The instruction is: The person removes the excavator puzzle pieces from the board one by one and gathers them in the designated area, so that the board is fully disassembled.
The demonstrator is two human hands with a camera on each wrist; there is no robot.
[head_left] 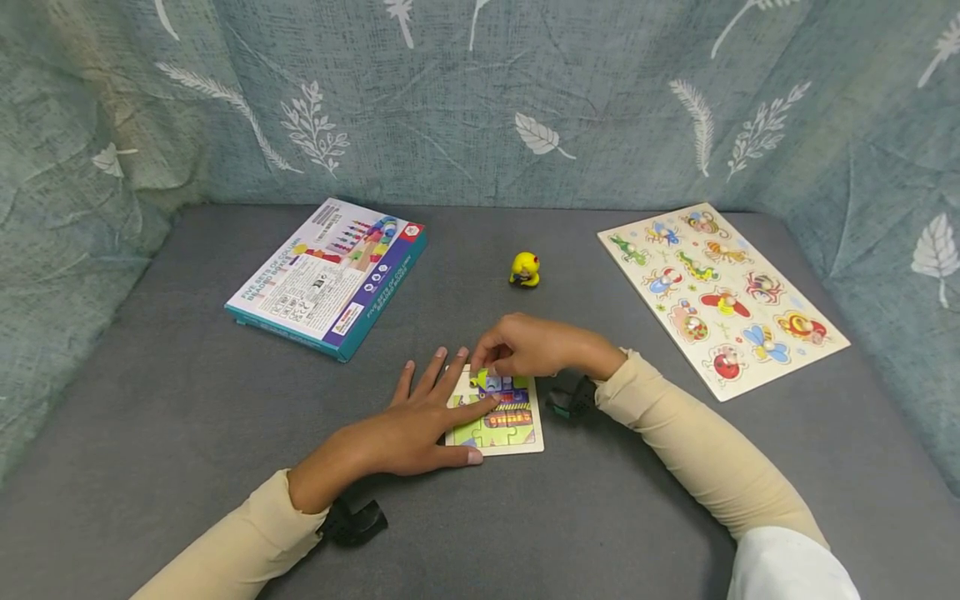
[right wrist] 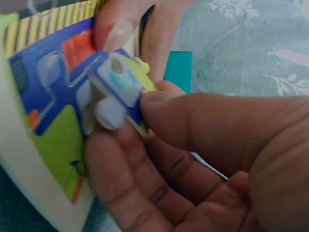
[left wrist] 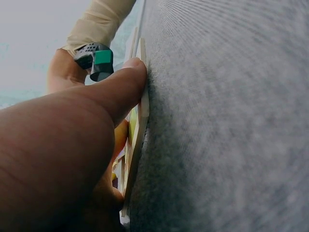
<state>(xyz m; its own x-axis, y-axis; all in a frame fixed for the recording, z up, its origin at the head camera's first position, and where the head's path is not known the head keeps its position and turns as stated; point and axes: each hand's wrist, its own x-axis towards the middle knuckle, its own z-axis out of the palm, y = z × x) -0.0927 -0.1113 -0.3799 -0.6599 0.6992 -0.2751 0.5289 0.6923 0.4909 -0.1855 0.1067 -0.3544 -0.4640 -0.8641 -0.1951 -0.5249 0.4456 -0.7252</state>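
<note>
A small wooden jigsaw puzzle board (head_left: 537, 440) with a blue, red and green vehicle picture lies on the grey table. My left hand (head_left: 401, 433) rests across its left side with fingers spread; the thumb reaches along the near edge, as the left wrist view also shows. My right hand (head_left: 525, 346) is over the board's far edge. Between thumb and fingers it pinches a blue and green jigsaw piece (right wrist: 120, 79), tilted up from the picture in the right wrist view. A left fingertip (right wrist: 116, 31) presses the board right beside that piece.
A boxed bead set (head_left: 322, 283) lies at the back left. Behind the puzzle stands a small yellow toy figure (head_left: 525, 270). On the right is a wooden insect puzzle board (head_left: 678, 287). A leaf-patterned curtain (head_left: 465, 108) closes off the back and sides.
</note>
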